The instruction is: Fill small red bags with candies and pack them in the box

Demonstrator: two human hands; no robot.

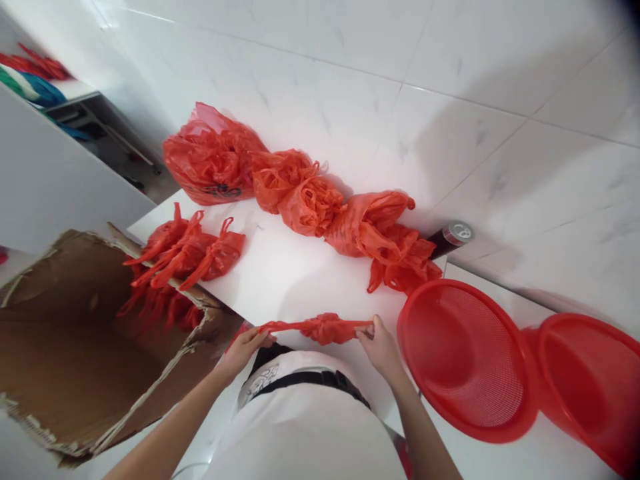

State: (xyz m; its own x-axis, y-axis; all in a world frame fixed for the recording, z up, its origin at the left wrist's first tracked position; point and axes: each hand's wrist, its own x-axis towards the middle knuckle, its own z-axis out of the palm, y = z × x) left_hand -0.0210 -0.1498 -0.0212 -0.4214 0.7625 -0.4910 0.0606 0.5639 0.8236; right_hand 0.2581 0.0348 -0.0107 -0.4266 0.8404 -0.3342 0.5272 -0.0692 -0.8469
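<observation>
Between my two hands a small red plastic bag (327,329) is stretched sideways at the table's front edge, close to my body. My left hand (251,343) pinches one end of it. The other end is gripped by my right hand (376,339). The bag's middle is bunched up, and what it holds inside is hidden. Left of it, several knotted red bags (220,253) lie at the table's corner beside the box. More red bags, larger and crumpled, stand in a row along the wall, among them a big one (215,157) at the far left.
A large open cardboard box (100,327) stands left of the table (265,257), with some red bags by its inner wall. On the right are a red mesh basket (465,360) and a second red basket (595,380). A dark cylinder (450,239) with a silver lid leans near the wall.
</observation>
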